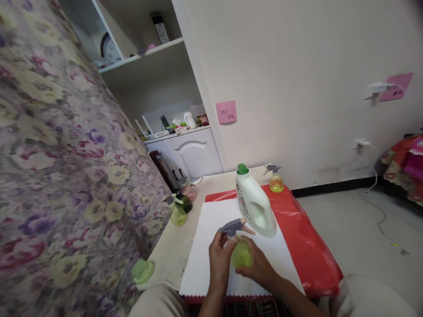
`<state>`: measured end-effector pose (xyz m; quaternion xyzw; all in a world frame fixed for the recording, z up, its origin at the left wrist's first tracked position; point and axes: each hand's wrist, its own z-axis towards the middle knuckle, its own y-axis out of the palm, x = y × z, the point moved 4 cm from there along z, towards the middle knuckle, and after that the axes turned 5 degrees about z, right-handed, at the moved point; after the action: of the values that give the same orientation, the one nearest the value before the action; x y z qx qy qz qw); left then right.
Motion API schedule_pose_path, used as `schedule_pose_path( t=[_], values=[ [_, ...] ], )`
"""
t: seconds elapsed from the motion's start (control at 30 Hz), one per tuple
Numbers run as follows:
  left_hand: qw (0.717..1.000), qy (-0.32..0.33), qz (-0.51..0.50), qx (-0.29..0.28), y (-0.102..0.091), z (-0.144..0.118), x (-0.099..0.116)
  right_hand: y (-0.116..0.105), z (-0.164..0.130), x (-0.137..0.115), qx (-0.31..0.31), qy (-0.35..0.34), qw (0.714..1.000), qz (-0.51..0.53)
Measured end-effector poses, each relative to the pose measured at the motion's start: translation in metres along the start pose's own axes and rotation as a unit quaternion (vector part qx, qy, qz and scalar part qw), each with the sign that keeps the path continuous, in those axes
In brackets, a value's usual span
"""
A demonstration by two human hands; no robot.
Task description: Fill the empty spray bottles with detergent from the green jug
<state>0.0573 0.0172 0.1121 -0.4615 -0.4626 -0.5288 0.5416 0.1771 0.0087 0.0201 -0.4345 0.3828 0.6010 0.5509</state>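
A yellow-green spray bottle (241, 254) with a grey trigger head (232, 226) is held between my two hands, low over the white sheet. My left hand (220, 253) has its fingers closed around the neck, just under the trigger head. Wrapped round the bottle's body is my right hand (256, 264). Just beyond them stands a large pale-green jug (256, 204) with its handle to the right. A darker green piece (243, 169) shows at the jug's mouth.
A white sheet (211, 224) lies over red plastic (294, 220) on the table. Another spray bottle (276, 181) stands at the far right corner. At the left are a yellow-green spray bottle (179, 214), a dark one, a pink one, and a green cap (142, 270). A floral curtain (82, 176) hangs left.
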Motion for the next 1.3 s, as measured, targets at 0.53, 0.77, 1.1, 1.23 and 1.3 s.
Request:
schedule_pose_path(
  t=[0.53,0.77,1.1,1.23,1.3],
  values=[
    [0.992,0.026,0.073,-0.097,-0.002,0.001,0.024,-0.003,0.004,-0.005,-0.017,-0.016,1.000,0.002],
    [0.993,0.008,0.056,-0.100,-0.003,-0.001,0.016,-0.004,0.002,-0.007,-0.012,0.004,1.000,0.019],
    [0.995,0.006,0.032,-0.098,-0.008,0.001,0.023,-0.004,0.002,-0.022,-0.021,0.020,0.997,0.078],
    [0.996,-0.019,-0.022,-0.087,-0.010,0.000,0.025,-0.002,-0.002,-0.035,-0.043,0.025,0.989,0.139],
    [0.996,-0.029,-0.038,-0.078,-0.011,-0.001,0.026,0.000,-0.004,-0.039,-0.048,0.033,0.985,0.165]
  ],
)
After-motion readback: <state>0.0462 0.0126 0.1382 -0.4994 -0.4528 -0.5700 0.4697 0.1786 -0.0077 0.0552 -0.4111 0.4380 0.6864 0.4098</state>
